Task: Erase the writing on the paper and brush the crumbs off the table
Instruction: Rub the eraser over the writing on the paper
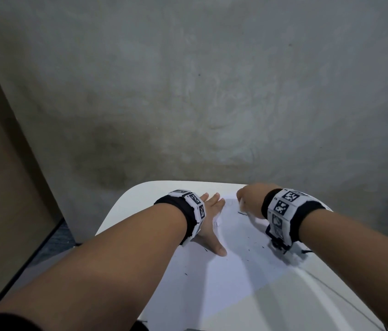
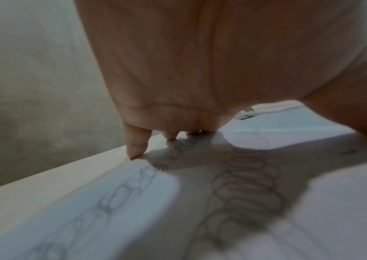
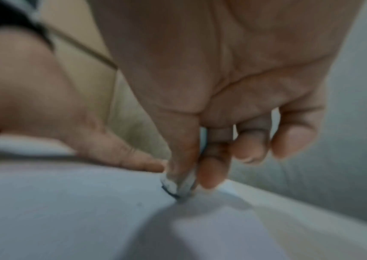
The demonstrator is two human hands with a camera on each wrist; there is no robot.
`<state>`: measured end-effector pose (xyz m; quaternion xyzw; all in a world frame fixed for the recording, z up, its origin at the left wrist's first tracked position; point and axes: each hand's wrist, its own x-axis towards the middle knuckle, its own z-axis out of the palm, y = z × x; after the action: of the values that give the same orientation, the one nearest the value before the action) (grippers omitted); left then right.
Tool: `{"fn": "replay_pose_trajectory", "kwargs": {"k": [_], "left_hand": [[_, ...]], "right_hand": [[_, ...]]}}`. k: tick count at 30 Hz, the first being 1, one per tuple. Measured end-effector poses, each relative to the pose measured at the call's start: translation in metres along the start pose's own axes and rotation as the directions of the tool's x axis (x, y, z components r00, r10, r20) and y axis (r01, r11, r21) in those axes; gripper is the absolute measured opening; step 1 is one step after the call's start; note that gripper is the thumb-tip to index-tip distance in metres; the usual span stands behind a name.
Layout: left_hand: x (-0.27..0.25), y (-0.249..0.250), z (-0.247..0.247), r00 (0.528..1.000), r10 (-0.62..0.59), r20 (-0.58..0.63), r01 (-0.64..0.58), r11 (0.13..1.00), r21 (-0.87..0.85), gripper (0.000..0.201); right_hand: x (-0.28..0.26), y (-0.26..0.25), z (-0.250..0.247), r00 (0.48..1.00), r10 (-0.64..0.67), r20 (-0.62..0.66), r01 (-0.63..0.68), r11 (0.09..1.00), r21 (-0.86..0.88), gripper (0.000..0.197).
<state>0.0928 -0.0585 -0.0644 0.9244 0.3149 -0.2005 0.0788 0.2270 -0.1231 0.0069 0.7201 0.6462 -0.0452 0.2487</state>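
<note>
While my left hand (image 1: pixel 209 220) lies flat on the paper (image 1: pixel 214 280), its fingers (image 2: pixel 137 146) are straight and lightly spread, tips pressing down near the far left edge of the sheet, thumb stretched back toward me. My right hand (image 1: pixel 250 199) is curled, and its fingers (image 3: pixel 211 168) pinch a small white eraser (image 3: pixel 183 186) between thumb and forefinger; the other fingers are tucked in beside them. In the right wrist view the eraser's dark-smudged tip touches the paper directly below my fingertips, near the far edge of the sheet, with my left fingertips just beside it. From the left wrist view, two rows of looping pencil writing (image 2: pixel 245 177) run across the paper under my left palm, one along the edge by my fingertips, the other under the middle of the hand. Dark crumbs (image 1: pixel 248 249) lie scattered on the sheet between my two wrists and nearer to me. All of it sits on the white surface (image 1: pixel 126 211), whose rounded far corner shows beyond my left wrist.
</note>
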Motion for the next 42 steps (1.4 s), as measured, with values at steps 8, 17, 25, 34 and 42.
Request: {"fn": "replay_pose_trajectory", "kwargs": {"k": [8,17,25,34,42], "left_hand": [[-0.005,0.001,-0.001,1.0,-0.012,0.008,0.012,1.0,-0.012,0.137],[-0.01,0.007,-0.004,1.0,-0.021,0.018,0.021,1.0,0.007,0.135],[-0.013,0.009,-0.006,1.0,-0.015,0.01,0.015,1.0,0.015,0.133],[-0.011,0.004,-0.005,1.0,-0.015,0.019,0.015,1.0,0.001,0.135],[-0.007,0.026,-0.004,0.998,-0.058,-0.029,0.055,0.993,-0.1,0.128]], "right_hand": [[-0.005,0.01,0.005,1.0,0.01,0.008,-0.01,0.999,0.042,0.016],[-0.014,-0.001,0.014,0.999,-0.04,-0.028,0.038,0.997,-0.072,0.017],[-0.025,-0.017,0.019,0.992,-0.097,-0.075,0.083,0.981,-0.175,0.025],[-0.009,0.038,0.018,0.991,0.133,-0.021,-0.123,0.956,0.265,0.012],[0.006,0.036,0.034,0.987,0.149,-0.06,-0.134,0.969,0.207,0.024]]}}
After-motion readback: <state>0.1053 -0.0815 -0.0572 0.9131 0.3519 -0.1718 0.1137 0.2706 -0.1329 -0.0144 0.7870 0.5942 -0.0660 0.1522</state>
